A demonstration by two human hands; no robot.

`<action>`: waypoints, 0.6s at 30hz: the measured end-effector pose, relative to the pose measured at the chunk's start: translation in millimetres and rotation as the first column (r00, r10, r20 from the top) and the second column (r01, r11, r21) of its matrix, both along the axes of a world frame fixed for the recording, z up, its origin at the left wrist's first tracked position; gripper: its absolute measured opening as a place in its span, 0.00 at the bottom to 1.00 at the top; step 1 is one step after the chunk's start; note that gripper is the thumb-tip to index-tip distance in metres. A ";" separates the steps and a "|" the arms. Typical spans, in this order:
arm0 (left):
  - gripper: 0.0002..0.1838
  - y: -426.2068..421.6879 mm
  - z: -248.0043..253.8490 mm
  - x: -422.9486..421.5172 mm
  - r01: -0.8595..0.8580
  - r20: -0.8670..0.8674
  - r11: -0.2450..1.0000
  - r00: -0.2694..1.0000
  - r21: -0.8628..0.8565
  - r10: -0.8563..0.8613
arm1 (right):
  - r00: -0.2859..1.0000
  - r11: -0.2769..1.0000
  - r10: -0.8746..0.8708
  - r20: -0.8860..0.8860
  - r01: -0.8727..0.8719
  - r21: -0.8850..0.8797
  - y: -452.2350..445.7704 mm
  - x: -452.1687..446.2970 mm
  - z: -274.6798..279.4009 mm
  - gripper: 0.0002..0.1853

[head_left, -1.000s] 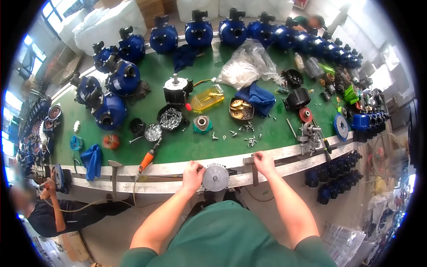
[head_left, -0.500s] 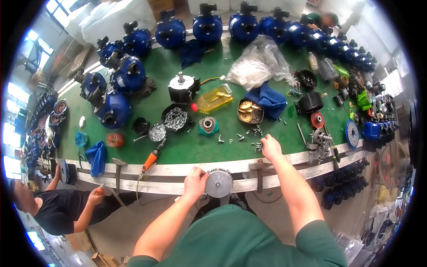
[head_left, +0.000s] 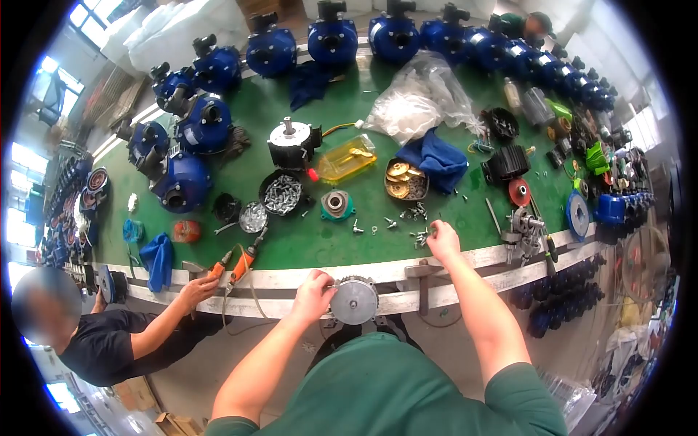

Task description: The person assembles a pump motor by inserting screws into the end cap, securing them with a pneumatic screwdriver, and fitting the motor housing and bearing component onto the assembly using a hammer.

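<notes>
A round grey metal end cover [head_left: 355, 301] with a ribbed rim sits at the front edge of the bench, right in front of me. My left hand [head_left: 313, 296] is closed at its left rim, thumb and fingers pinched together there. Over the bench, my right hand [head_left: 443, 241] is closed in a pinch beside a small pile of loose screws [head_left: 419, 238]; whatever lies between its fingertips is too small to make out. More screws [head_left: 416, 211] are scattered just behind. A teal-rimmed bearing housing [head_left: 337, 205] lies farther left.
Blue pump bodies [head_left: 332, 40] line the back. A bowl of screws [head_left: 282, 193], a yellow bottle [head_left: 347, 158], a box of brass impellers [head_left: 406, 180] and a hammer [head_left: 423, 280] are around. At left, a co-worker's hand [head_left: 198, 289] holds an orange-handled tool [head_left: 219, 267].
The co-worker's hand has moved right and up to the bench edge with the orange-handled tool. My hands stay nearly in place; the view has shifted slightly.
</notes>
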State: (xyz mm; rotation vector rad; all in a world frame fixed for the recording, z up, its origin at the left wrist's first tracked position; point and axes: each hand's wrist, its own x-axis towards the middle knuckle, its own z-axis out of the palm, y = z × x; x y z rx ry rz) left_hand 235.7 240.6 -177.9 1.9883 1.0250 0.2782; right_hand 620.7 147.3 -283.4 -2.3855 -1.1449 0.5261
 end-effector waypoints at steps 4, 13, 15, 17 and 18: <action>0.07 0.8 -10.2 -5.0 0.037 -0.005 0.999 0.999 0.011 -0.036 | 0.509 0.855 -0.306 -0.805 0.518 0.003 -15.7 6.7 4.0 0.13; 0.08 29.3 -4.9 16.0 0.112 0.011 0.981 0.994 -0.158 -0.111 | -0.055 0.702 -0.142 -0.988 0.699 -0.139 -50.6 -14.0 25.1 0.10; 0.09 48.9 -12.5 45.4 0.150 -0.080 0.988 0.985 -0.024 -0.151 | -0.131 0.702 -0.084 -0.988 0.695 -0.152 -60.2 -28.3 33.7 0.10; 0.08 62.8 -21.9 83.3 0.222 -0.180 0.972 0.962 0.075 -0.206 | -0.146 0.724 -0.057 -0.988 0.675 -0.142 -71.5 -43.6 43.4 0.09; 0.08 66.8 -25.9 98.3 0.285 -0.211 0.950 0.944 0.125 -0.255 | -0.151 0.735 -0.048 -0.987 0.664 -0.138 -78.5 -50.9 46.2 0.08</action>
